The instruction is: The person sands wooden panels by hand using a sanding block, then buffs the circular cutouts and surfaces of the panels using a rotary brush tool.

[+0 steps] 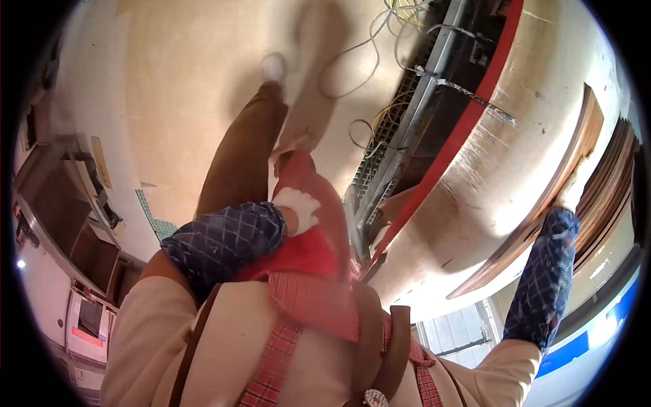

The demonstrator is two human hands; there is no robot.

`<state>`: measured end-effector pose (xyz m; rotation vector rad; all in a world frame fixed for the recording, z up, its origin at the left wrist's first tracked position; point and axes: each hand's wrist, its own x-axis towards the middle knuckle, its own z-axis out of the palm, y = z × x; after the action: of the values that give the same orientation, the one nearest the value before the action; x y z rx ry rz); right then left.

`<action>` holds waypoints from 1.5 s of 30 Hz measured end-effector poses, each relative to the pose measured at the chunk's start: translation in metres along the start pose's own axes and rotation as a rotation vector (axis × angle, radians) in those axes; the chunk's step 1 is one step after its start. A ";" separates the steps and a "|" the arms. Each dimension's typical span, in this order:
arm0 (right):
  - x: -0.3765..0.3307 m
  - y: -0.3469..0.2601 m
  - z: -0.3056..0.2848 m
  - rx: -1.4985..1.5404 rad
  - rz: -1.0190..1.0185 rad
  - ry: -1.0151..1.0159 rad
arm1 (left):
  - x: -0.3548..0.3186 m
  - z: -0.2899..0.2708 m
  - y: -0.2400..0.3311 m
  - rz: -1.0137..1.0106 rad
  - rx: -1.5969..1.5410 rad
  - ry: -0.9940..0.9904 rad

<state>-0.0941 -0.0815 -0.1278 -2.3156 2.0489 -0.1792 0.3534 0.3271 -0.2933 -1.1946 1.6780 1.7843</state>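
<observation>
Touching a long brown board (588,132) at three o'clock, the person's gloved right hand (571,188) lies against the board's outer side, its arm stretched well away from the body. From where I stand, the fingers look bent toward the wood, but I cannot tell whether they close around it or only lie on it. The gloved left hand (298,207) is near the middle of the clock, in front of the red apron (305,254); its fingers look loosely curled, and I cannot tell whether they hold anything.

I judge the step in hand to be one-handed handling of the board at the counter (498,163). Any move of it calls for a sure hold on its edge, and a long piece like that would probably be steadier with both hands.

The board runs from between two and three o'clock down to about four, on the far side of the counter from the body. It is narrow, smooth and mid-brown, with a bend that may come from the lens. Just beyond it, at three o'clock, stands a stack of darker brown sheets (614,180). The counter's pale top is scuffed, with a red edge (468,129) toward one o'clock.
</observation>
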 end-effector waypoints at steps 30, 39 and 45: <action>-0.129 -0.144 0.015 0.273 0.646 0.245 | 0.113 0.006 -0.090 0.097 -0.991 0.179; -0.131 -0.134 0.012 0.251 0.678 0.263 | 0.113 0.041 -0.091 0.115 -0.841 0.027; -0.139 -0.122 -0.001 0.285 0.680 0.303 | 0.114 0.028 -0.092 0.051 -0.856 -0.009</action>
<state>0.0097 0.0718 -0.1219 -1.3992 2.6022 -0.7571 0.3545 0.3422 -0.4420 -1.4421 0.9187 2.6434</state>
